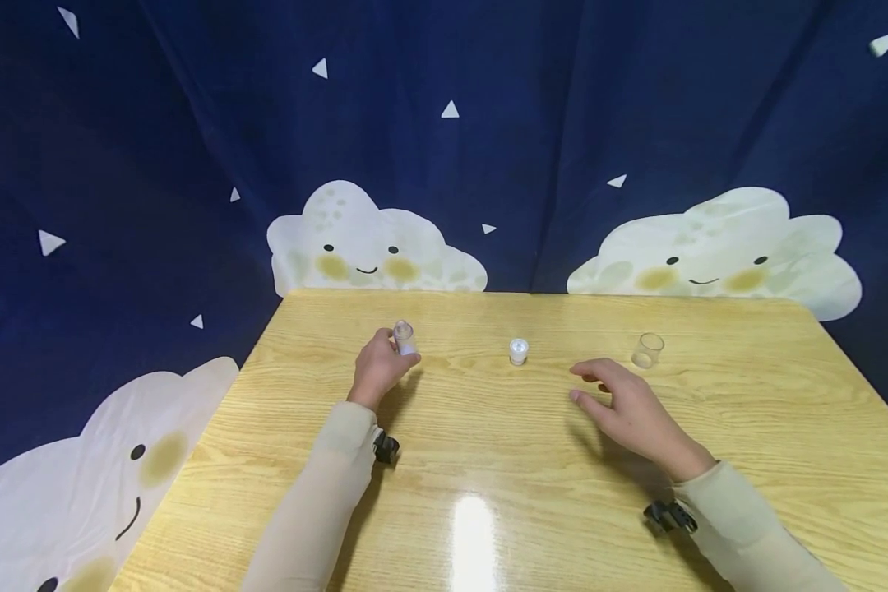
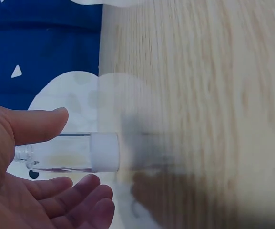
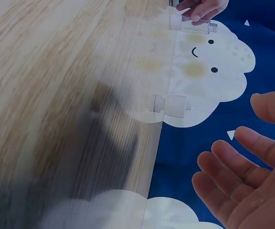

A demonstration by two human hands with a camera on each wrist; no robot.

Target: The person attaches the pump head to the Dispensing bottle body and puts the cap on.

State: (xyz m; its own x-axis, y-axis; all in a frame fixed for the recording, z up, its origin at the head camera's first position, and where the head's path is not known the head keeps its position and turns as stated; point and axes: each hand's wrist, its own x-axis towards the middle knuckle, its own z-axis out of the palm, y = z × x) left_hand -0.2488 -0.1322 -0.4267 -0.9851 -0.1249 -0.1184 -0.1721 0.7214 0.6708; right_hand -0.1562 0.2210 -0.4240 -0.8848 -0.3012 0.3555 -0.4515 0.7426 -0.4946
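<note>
A clear bottle point(image 1: 404, 339) with a threaded neck and a white base stands upright on the table at the left. My left hand point(image 1: 381, 363) is around it, and in the left wrist view the thumb point(image 2: 39, 126) lies on one side with the fingers point(image 2: 77, 196) on the other. The fingers look loose; whether they touch the bottle is hard to tell. To the right stands a small white piece point(image 1: 518, 352) with a narrow tip point(image 3: 188, 107). My right hand point(image 1: 629, 411) hovers above the table, fingers relaxed and apart, holding nothing. Beyond it is a clear open cylinder point(image 1: 647, 351).
The wooden table point(image 1: 533, 460) is glossy and reflects a bright light near its front. Behind it hangs a dark blue curtain point(image 1: 444, 156) with smiling white clouds. Each sleeve has a black clip-like device point(image 1: 386, 448) at the wrist.
</note>
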